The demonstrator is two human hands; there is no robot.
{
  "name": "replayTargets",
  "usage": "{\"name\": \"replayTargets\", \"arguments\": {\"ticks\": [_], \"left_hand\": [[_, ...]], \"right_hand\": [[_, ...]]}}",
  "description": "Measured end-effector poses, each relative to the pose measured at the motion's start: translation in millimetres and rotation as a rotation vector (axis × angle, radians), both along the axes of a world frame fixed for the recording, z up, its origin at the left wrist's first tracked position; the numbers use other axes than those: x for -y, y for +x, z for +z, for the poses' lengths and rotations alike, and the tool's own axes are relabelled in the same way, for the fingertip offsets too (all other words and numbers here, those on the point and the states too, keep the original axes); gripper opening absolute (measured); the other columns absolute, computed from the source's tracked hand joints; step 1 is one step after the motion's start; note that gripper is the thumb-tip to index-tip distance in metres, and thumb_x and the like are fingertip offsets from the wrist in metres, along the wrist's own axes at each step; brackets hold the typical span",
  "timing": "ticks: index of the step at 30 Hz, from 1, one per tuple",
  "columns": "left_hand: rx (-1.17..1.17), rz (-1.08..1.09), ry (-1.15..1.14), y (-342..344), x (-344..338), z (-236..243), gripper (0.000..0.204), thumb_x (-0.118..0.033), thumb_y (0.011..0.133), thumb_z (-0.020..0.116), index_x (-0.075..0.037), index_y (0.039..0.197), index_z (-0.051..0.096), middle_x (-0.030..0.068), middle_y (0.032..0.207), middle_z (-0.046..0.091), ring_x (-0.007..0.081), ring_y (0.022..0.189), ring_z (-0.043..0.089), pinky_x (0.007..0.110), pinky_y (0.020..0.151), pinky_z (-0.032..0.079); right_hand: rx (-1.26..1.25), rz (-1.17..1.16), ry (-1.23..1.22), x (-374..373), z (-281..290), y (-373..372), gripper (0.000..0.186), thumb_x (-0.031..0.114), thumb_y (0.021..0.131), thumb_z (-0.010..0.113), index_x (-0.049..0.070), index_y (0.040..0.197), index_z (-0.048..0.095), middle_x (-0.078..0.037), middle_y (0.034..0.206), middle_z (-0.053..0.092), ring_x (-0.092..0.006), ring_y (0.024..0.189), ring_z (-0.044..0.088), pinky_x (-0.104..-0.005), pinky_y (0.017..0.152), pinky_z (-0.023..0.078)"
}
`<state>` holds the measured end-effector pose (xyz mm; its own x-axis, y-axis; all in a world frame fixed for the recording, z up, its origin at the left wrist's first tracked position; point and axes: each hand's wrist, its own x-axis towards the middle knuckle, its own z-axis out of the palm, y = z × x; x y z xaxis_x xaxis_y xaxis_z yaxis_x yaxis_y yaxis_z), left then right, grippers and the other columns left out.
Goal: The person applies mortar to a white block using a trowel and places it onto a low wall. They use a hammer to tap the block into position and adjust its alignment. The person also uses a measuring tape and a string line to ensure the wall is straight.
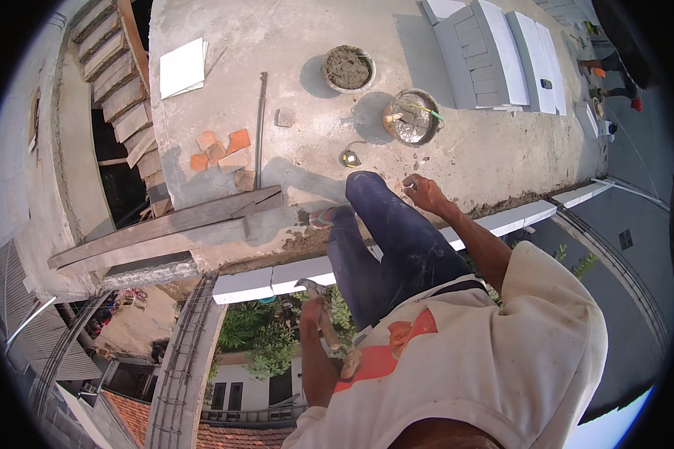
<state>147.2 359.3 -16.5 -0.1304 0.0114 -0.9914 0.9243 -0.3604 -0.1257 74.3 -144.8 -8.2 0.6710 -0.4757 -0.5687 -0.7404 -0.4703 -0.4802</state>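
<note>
1 pale shirt [517, 359], 1 hammer [327, 327] in left hand [311, 309]

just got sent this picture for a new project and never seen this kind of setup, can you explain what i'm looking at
There is no machine here: a person works with two bare hands. The one picture comes from a wide fisheye camera on their head, looking down, so straight edges bend near the rim.

The left hand holds a hammer. The right hand is over the concrete floor and seems empty.

On that floor are a bucket of grey mix, a second bucket with tools in it, a tape measure, reddish brick pieces and stacked white blocks. More white blocks line the floor's edge.
</note>
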Motion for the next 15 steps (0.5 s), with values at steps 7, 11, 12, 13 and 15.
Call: {"name": "replayTargets", "arguments": {"ticks": [7, 11, 12, 13, 15], "left_hand": [[0.168, -0.240, -0.028, 58.4, 108.4, -2.7, 0.017, -0.017, 0.097, 0.063, -0.001, 0.093, 0.057, 0.0059, 0.069, 0.056, 0.0167, 0.053, 0.055, 0.033, 0.047, 0.049], [0.243, -0.249, 0.107, 82.5, 186.2, -9.8, 0.024, -0.023, 0.098, 0.066, -0.002, 0.094, 0.055, 0.0027, 0.068, 0.055, 0.0128, 0.052, 0.053, 0.032, 0.047, 0.047], [0.250, -0.272, 0.118, 91.7, 215.0, -14.9, 0.025, -0.024, 0.098, 0.066, -0.002, 0.092, 0.055, 0.0020, 0.068, 0.055, 0.0123, 0.052, 0.052, 0.032, 0.047, 0.047], [0.240, -0.326, 0.104, 103.9, 245.6, -22.6, 0.026, -0.025, 0.098, 0.067, -0.003, 0.091, 0.055, 0.0013, 0.068, 0.054, 0.0118, 0.052, 0.052, 0.032, 0.047, 0.046], [0.230, -0.335, 0.124, 109.8, 294.6, -29.6, 0.027, -0.027, 0.097, 0.068, -0.005, 0.088, 0.056, -0.0001, 0.067, 0.052, 0.0109, 0.053, 0.052, 0.032, 0.047, 0.045]], "right_hand": [[-0.146, -0.231, 0.114, 118.8, -26.6, -81.3, 0.023, 0.019, 0.096, 0.067, -0.001, 0.108, 0.069, -0.018, 0.088, 0.075, -0.0251, 0.066, 0.073, -0.0389, 0.062, 0.058], [-0.171, -0.153, 0.183, 169.9, -87.2, -51.2, 0.023, 0.017, 0.096, 0.067, -0.001, 0.110, 0.068, -0.018, 0.088, 0.074, -0.0252, 0.066, 0.073, -0.0388, 0.063, 0.058], [-0.118, -0.125, 0.184, 187.7, -105.8, -33.8, 0.024, 0.017, 0.095, 0.067, 0.000, 0.112, 0.068, -0.018, 0.088, 0.074, -0.0255, 0.066, 0.073, -0.0396, 0.064, 0.058], [-0.080, -0.132, 0.168, 199.5, -116.2, -27.2, 0.024, 0.017, 0.095, 0.068, 0.000, 0.113, 0.068, -0.019, 0.088, 0.074, -0.0257, 0.066, 0.073, -0.0403, 0.065, 0.058], [-0.099, -0.140, 0.177, 219.5, -135.4, 7.7, 0.026, 0.017, 0.095, 0.069, 0.002, 0.116, 0.066, -0.020, 0.092, 0.074, -0.0263, 0.073, 0.073, -0.0437, 0.070, 0.057]]}}
